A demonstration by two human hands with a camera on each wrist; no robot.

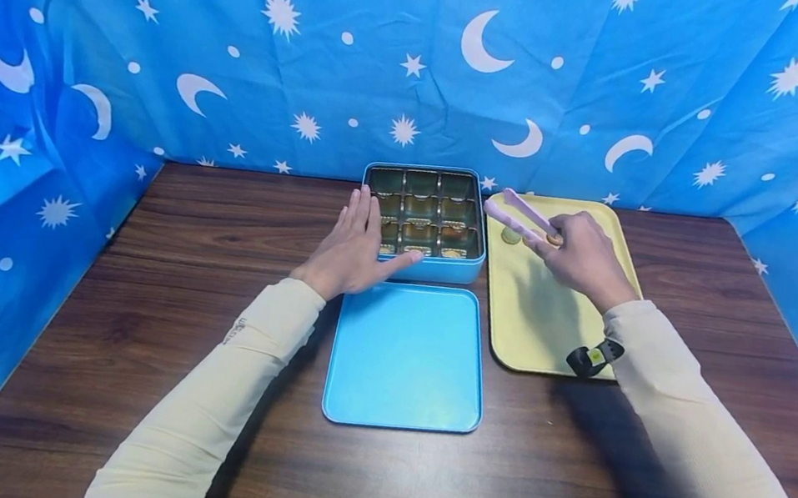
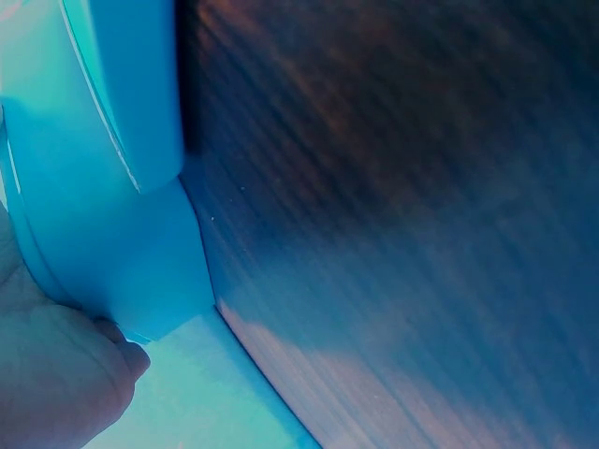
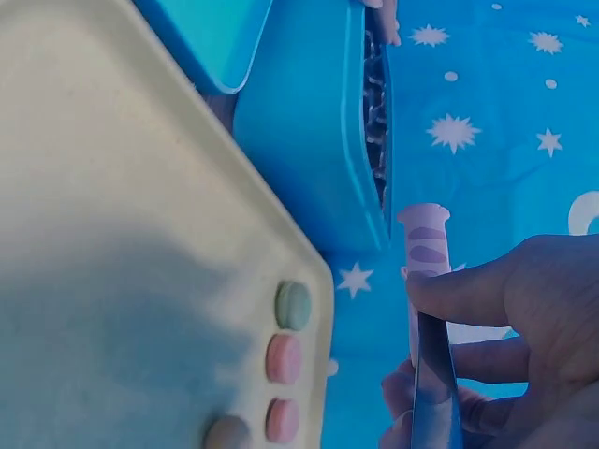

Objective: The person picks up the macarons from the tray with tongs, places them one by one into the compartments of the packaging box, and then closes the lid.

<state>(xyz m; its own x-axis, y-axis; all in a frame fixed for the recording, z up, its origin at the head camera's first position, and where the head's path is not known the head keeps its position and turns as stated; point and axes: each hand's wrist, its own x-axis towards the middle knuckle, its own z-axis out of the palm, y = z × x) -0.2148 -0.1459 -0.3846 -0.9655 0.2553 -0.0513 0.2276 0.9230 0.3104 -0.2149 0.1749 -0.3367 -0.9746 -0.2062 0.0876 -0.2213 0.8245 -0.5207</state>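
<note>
My left hand [image 1: 349, 251] lies with straight fingers along the left side of a blue square tin [image 1: 445, 270], its thumb reaching over the front rim. Inside the tin sits a gold insert [image 1: 419, 208] divided into several compartments, and I see nothing in them. Over the far part of a yellow tray [image 1: 527, 333], my right hand [image 1: 583, 252] grips pink tongs [image 1: 525, 208]. Their tips are apart, with nothing visible between them. On the tray, the right wrist view shows a green macaron [image 3: 294, 306], two pink macarons [image 3: 284, 358] and a brownish one [image 3: 227, 433].
The tin's blue lid [image 1: 407, 359] lies on the dark wooden table [image 1: 216, 259] in front of the tin. Blue cloth [image 1: 365, 43] with white moons and stars hangs close behind the tin and tray, and at both sides.
</note>
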